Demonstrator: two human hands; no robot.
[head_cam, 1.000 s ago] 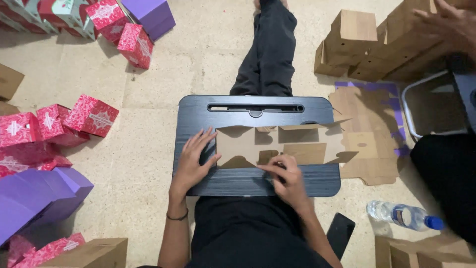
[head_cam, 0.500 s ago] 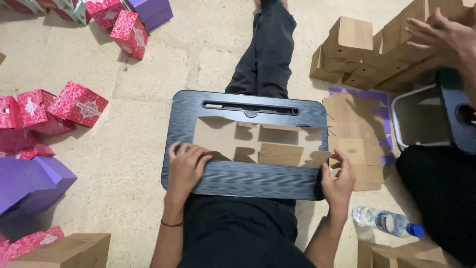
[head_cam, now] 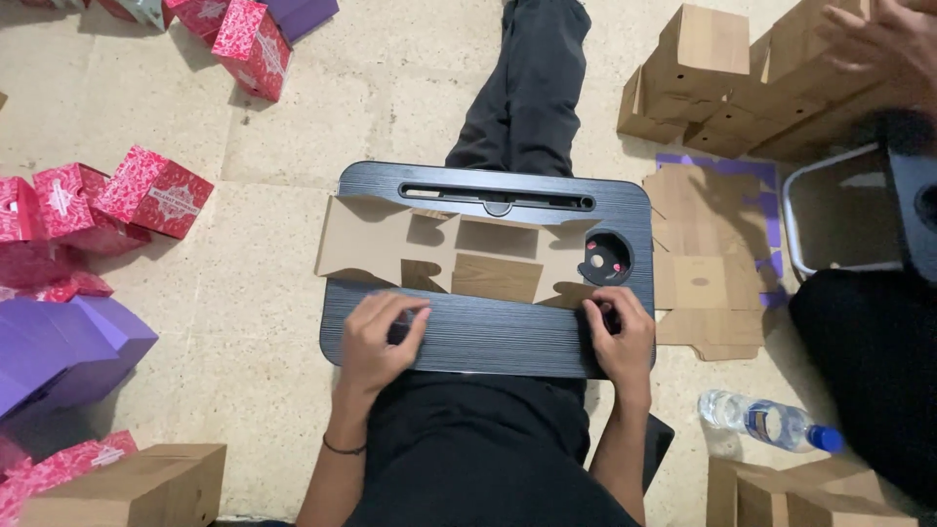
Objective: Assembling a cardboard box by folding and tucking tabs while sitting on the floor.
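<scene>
A dark lap tray (head_cam: 488,337) rests across my legs. On it lies a flat, unfolded brown cardboard box blank (head_cam: 439,249), spread from the tray's left edge toward the right. My left hand (head_cam: 376,337) lies on the bare front part of the tray, fingers bent, just below the blank. My right hand (head_cam: 617,332) rests on the tray's right front corner, next to a round recess (head_cam: 605,259) that holds a small dark thing with red dots. Neither hand holds anything that I can see.
Flat cardboard blanks (head_cam: 708,259) lie on the floor right of the tray, folded brown boxes (head_cam: 717,83) beyond them. Pink boxes (head_cam: 146,190) and purple boxes (head_cam: 59,346) sit at left. A water bottle (head_cam: 766,422) lies at lower right. Another person's hand (head_cam: 878,39) is at top right.
The cardboard blank has shifted left on the tray. My right hand came from the tray's right edge onto its front corner. My left hand slid a little right along the front.
</scene>
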